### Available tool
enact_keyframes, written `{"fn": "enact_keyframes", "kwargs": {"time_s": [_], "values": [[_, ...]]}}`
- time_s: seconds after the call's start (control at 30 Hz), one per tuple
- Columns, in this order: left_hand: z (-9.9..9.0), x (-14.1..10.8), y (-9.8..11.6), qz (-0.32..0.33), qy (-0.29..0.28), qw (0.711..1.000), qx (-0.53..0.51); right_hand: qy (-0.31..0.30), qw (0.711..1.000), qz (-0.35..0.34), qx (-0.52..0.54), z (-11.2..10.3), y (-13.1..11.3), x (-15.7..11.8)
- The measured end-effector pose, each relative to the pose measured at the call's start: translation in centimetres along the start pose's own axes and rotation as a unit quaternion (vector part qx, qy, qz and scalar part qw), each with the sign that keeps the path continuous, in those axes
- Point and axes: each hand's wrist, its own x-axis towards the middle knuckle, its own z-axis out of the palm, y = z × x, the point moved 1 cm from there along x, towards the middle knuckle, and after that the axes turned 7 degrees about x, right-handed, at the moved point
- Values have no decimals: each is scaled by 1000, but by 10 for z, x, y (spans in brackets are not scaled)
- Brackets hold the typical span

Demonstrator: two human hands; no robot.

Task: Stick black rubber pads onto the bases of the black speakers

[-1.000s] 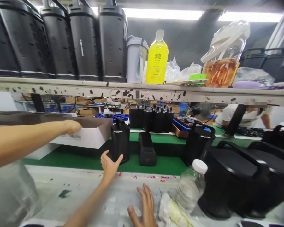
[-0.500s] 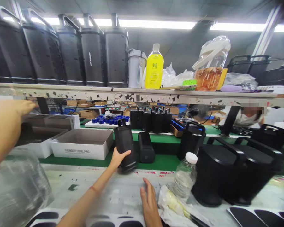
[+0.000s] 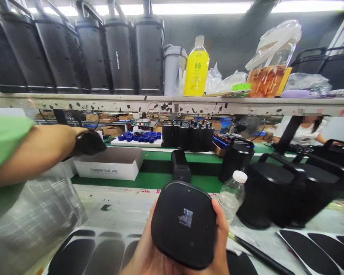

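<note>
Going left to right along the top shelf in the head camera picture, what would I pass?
Row of tall black speakers → grey lidded cup → yellow bottle → crumpled clear bags → clear jar of amber liquid → a flat purple thing under a plastic bag.

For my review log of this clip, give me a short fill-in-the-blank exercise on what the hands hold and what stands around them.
1. Both hands, left hand and right hand, hold a ____ speaker with its base toward the camera.
2. The base carries a small ____.
3. The plastic water bottle has a ____ cap.
4. The open white box rests on the ____ belt.

Missing words: black; label; white; green
</note>
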Motion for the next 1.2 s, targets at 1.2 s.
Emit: {"fn": "enact_keyframes", "kwargs": {"time_s": [1.2], "values": [[-27,95,50,459,118,831,290,-144,814,84,-557,-169,77,-131]]}}
